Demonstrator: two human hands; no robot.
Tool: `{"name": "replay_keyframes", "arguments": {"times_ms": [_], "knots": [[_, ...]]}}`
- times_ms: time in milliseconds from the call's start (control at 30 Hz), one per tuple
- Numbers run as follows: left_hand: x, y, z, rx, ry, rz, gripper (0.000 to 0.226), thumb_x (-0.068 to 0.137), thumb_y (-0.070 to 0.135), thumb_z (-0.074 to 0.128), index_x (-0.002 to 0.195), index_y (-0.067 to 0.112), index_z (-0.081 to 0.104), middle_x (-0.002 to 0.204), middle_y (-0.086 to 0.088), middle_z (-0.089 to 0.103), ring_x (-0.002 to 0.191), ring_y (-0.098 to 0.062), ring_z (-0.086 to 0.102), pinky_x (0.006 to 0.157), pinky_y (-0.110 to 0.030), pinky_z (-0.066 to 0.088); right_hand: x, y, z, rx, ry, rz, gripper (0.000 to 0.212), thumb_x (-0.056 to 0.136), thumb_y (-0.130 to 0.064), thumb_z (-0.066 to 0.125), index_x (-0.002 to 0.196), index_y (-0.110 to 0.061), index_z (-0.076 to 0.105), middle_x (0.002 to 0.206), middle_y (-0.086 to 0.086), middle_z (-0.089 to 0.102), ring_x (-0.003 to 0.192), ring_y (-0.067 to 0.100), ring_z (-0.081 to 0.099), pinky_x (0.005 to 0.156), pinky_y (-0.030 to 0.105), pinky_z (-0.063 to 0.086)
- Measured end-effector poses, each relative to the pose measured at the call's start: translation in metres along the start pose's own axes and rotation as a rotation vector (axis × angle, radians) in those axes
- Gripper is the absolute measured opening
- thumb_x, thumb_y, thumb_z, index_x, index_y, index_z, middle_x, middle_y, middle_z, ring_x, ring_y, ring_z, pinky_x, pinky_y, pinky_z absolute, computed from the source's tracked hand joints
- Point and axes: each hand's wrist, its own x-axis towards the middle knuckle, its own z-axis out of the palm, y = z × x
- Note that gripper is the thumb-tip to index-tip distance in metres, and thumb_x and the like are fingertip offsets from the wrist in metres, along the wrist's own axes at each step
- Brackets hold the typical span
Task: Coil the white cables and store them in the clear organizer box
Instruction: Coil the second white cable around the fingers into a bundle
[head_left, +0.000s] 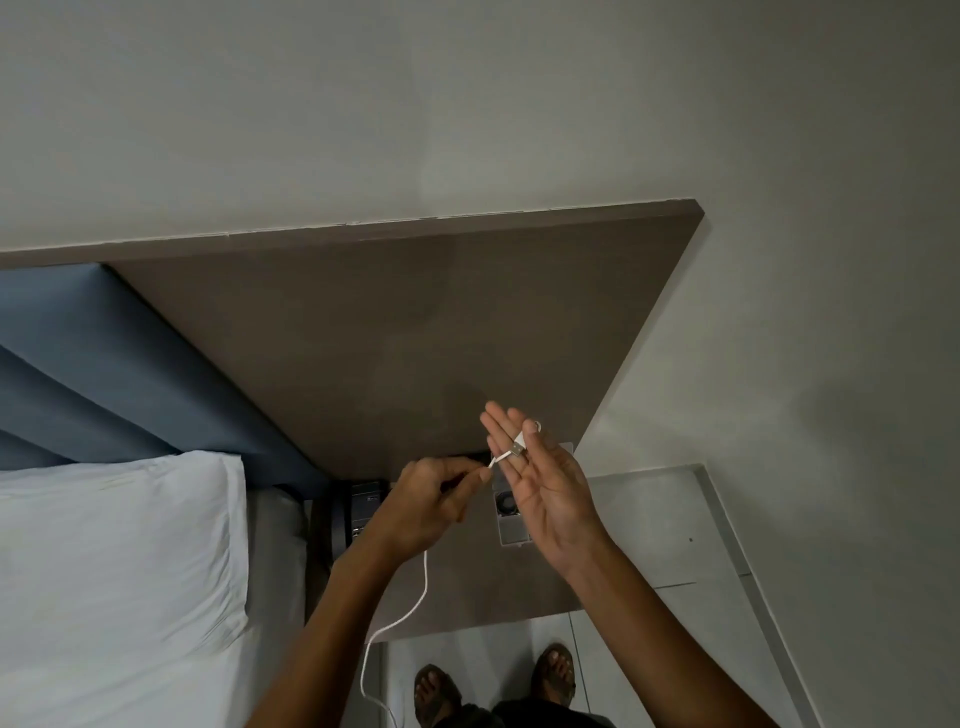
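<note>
A white cable (415, 603) hangs from my hands down toward the floor. My right hand (540, 483) is raised with its fingers straight, and the cable's USB plug end (517, 448) is pinned between two of those fingers, with a short loop showing behind them. My left hand (426, 506) pinches the cable just left of the plug, and the rest of the cable drops below it. A clear organizer box (511, 512) with a dark round item inside lies on the brown nightstand, partly hidden behind my right hand.
The brown nightstand top (467, 587) sits under my hands, against a tall brown wall panel (415, 322). A bed with a white pillow (114, 571) and blue headboard (104, 364) lies to the left. My sandalled feet (493, 686) stand on the tiled floor.
</note>
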Motion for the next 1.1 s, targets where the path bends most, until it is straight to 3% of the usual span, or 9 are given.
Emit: {"name": "replay_keyframes", "arguments": {"times_ms": [200,267,367,567,800,1100], "knots": [[-0.002,0.004,-0.001,0.13,-0.079,0.004,0.037,0.108,0.031,0.055,0.081,0.009,0.067,0.061,-0.005,0.057,0.053,-0.005,0.049,0.059,-0.013,0.042,-0.004,0.002,0.007,0.003,0.059,-0.03,0.034,0.112,-0.014,0.048,0.138,0.001,0.062,0.148,0.015,0.065,0.14,0.025,0.061,0.118,0.03,0.044],[0.0,0.005,-0.001,0.161,-0.082,-0.005,0.038,0.108,0.03,0.055,0.08,0.007,0.066,0.064,-0.011,0.057,0.055,-0.007,0.044,0.061,-0.021,0.041,-0.004,0.001,0.008,0.035,0.07,-0.018,0.033,0.112,-0.015,0.048,0.137,-0.001,0.062,0.148,0.015,0.065,0.139,0.025,0.061,0.117,0.03,0.046],[0.001,0.006,0.0,0.192,-0.095,-0.031,0.037,0.108,0.032,0.055,0.08,0.011,0.067,0.063,-0.001,0.055,0.057,-0.008,0.044,0.062,-0.027,0.041,-0.005,0.001,0.006,0.065,0.077,-0.009,0.031,0.11,-0.016,0.049,0.134,-0.004,0.065,0.148,0.015,0.065,0.139,0.026,0.061,0.117,0.032,0.046],[0.003,0.007,0.007,0.311,-0.087,-0.047,0.034,0.108,0.031,0.053,0.081,0.015,0.067,0.063,0.006,0.055,0.054,-0.01,0.047,0.058,-0.025,0.037,-0.002,0.003,-0.001,0.078,0.073,0.003,0.035,0.112,-0.019,0.047,0.143,-0.006,0.058,0.151,0.014,0.063,0.142,0.025,0.058,0.119,0.033,0.043],[0.004,0.01,0.012,0.455,-0.082,-0.066,0.033,0.109,0.036,0.049,0.087,0.018,0.067,0.076,0.0,0.064,0.063,-0.015,0.056,0.067,-0.036,0.053,-0.002,0.004,-0.006,0.133,0.068,0.023,0.032,0.113,-0.017,0.046,0.142,-0.008,0.056,0.151,0.015,0.062,0.14,0.026,0.06,0.113,0.03,0.051],[0.001,0.01,0.014,0.504,-0.126,-0.068,0.035,0.109,0.034,0.047,0.078,0.025,0.058,0.066,0.009,0.054,0.057,-0.004,0.051,0.058,-0.022,0.038,-0.009,0.004,0.009,0.041,0.072,0.03,0.028,0.11,-0.019,0.05,0.131,-0.01,0.068,0.149,0.014,0.064,0.141,0.024,0.06,0.12,0.034,0.041]]}}
